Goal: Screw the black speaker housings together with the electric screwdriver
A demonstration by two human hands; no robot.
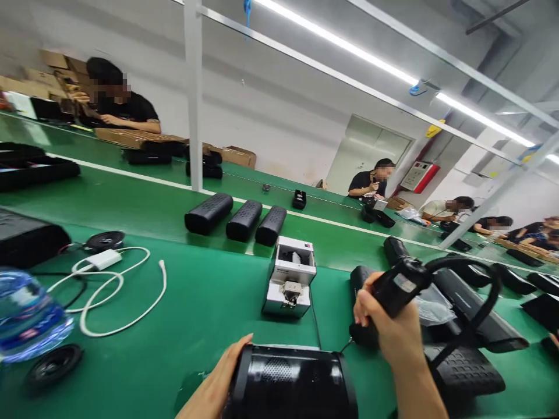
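A glossy black speaker housing (292, 378) with a perforated metal patch lies at the bottom centre, its lower part cut off by the frame edge. My left hand (220, 375) grips its left side, with some fingers hidden. To the upper right, my right hand (391, 320) is wrapped around a black electric screwdriver (402, 285) with a thick cord. Its thin tip slants down to the left, near the housing's right end; I cannot tell whether they touch. Behind the housing stands a white and black screw feeder (289, 285).
Left are a white charger cable (120, 279), a water bottle (28, 317) and loose round speaker drivers (55, 366). Dark speaker cases (244, 221) line the green bench's middle. More black cases (467, 366) lie right, beneath the cord. A white post (194, 99) rises behind. Other people sit across.
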